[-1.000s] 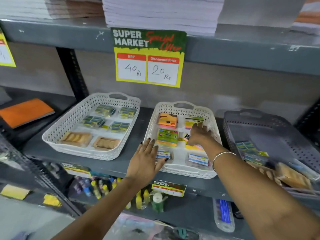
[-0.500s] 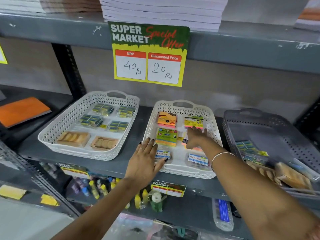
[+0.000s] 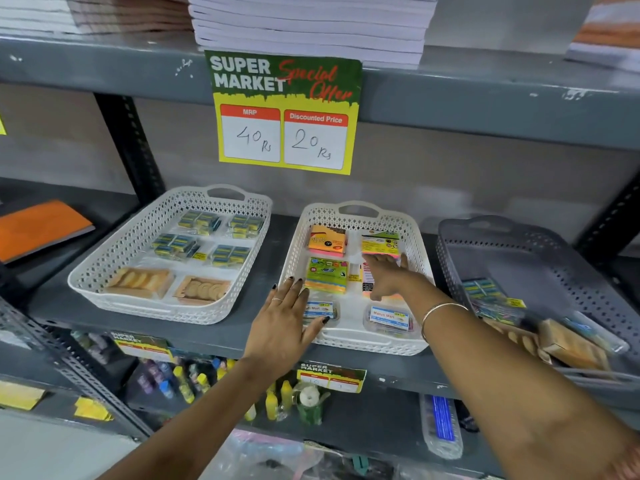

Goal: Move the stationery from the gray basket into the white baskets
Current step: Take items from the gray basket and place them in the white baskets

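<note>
Head view: sticky-note pack (image 3: 380, 243) lies flat, widthwise.

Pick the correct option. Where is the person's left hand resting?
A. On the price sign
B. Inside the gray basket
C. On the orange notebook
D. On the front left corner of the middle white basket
D. The left hand lies flat, fingers spread, over the front left corner of the middle white basket, beside a clear paper clip box.

I see two white lattice baskets (image 3: 166, 265), a gray perforated basket (image 3: 519, 258), and a green-and-yellow price sign (image 3: 284, 112).
</note>
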A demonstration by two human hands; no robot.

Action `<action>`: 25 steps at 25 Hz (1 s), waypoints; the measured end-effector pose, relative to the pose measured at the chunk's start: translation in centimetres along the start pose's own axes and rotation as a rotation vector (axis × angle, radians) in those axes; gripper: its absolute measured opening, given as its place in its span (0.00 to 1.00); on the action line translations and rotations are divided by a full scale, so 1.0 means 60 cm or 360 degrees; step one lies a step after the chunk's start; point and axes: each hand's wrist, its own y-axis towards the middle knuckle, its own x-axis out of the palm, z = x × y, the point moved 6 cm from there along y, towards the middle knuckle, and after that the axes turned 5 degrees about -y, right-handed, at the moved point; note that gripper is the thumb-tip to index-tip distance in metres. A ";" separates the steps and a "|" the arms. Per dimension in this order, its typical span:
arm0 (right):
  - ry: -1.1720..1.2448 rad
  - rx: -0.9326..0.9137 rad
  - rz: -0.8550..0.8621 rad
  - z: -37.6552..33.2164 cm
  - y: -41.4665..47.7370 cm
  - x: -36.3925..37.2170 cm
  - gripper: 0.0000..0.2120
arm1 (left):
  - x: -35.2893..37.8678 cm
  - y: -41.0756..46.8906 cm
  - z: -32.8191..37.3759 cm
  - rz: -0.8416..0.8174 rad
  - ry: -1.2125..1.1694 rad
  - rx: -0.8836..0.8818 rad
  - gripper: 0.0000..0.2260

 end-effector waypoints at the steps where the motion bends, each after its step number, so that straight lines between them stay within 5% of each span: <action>1: 0.0107 0.0006 0.0060 0.005 -0.004 -0.010 0.45 | -0.002 0.000 0.001 -0.0019 0.0010 0.0001 0.53; 5: 0.0356 0.0155 0.0537 0.074 -0.033 -0.077 0.31 | -0.016 0.012 0.033 -0.0085 0.0087 0.0113 0.51; 9: 0.0416 0.0410 0.0751 0.183 -0.078 -0.092 0.16 | -0.010 0.041 0.166 -0.0102 0.0065 0.0552 0.33; 15: 0.0299 0.0728 0.0507 0.301 -0.120 -0.017 0.20 | 0.064 0.060 0.313 -0.0296 0.0132 0.0931 0.30; 25: 0.0282 0.0493 0.0195 0.318 -0.084 0.049 0.25 | 0.095 0.065 0.317 -0.0286 0.0221 0.0881 0.34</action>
